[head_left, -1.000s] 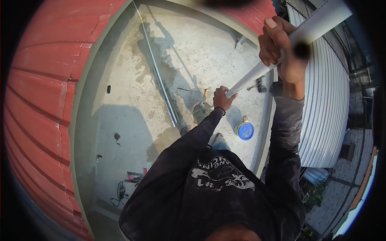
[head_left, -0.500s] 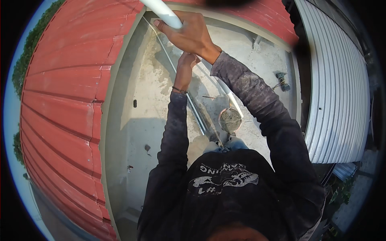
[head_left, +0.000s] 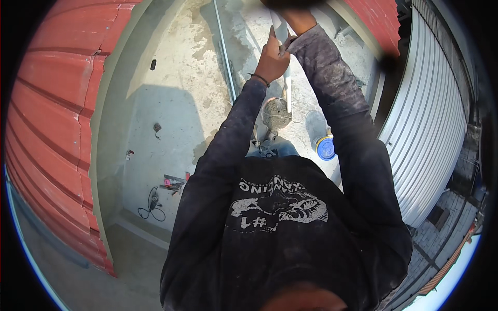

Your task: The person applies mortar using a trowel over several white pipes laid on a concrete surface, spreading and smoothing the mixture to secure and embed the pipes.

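Long white pipe [head_left: 288, 85], straight and tilted, in the left hand [head_left: 273, 63], upper end hidden.

Black printed shirt [head_left: 280, 259], dusty sleeves [head_left: 334, 78], wristband [head_left: 260, 79]

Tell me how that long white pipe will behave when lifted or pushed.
The white pipe is probably fairly stiff: it shows no clear sag below the left hand. Its rounded, smooth-looking surface suggests it could roll if laid down. Being long and slender, it would likely tip if let go.
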Motion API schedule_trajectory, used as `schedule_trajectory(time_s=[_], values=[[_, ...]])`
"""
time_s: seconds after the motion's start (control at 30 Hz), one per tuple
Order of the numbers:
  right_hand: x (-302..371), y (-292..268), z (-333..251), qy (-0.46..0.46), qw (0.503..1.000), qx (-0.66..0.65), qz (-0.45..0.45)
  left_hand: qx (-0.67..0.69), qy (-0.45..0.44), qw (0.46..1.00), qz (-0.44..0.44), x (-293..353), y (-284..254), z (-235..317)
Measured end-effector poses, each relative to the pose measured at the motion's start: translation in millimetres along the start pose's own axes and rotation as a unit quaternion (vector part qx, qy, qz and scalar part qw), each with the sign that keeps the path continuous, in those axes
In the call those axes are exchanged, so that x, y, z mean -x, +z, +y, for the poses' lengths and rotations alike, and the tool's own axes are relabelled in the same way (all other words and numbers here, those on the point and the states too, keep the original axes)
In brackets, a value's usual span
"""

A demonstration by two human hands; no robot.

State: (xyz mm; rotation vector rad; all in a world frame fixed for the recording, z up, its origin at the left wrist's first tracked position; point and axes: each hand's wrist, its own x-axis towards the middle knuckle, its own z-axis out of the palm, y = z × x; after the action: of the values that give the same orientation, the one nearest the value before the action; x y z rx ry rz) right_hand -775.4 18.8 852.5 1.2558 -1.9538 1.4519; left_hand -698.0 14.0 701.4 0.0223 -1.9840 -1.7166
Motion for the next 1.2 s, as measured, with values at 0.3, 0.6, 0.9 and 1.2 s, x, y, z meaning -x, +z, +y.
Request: schedule_trajectory(time_s=[0.3, 0.6, 0.9, 1.2], values=[[-7.1, 2.9, 15.4, 0.028, 0.997, -0.028, -0.064, -0.126, 0.091, 0.985, 0.078, -22.2, -31.7, 90.0], [-45.8, 76.3, -22.1, -0.016, 0.969, -0.168, -0.182, -0.252, 0.015, 0.882, 0.399, 117.5, -94.9, 210.6], [-27.4, 158.1, -160.3, -0.038, 0.909, -0.318, -0.266, -0.327, -0.184, 0.677, 0.633, 410.5, -80.1, 193.2], [50.5, 237.3, -392.7, -0.051, 0.829, -0.431, -0.353, -0.357, -0.194, 0.366, 0.837, 666.2, -7.9, 230.3]])
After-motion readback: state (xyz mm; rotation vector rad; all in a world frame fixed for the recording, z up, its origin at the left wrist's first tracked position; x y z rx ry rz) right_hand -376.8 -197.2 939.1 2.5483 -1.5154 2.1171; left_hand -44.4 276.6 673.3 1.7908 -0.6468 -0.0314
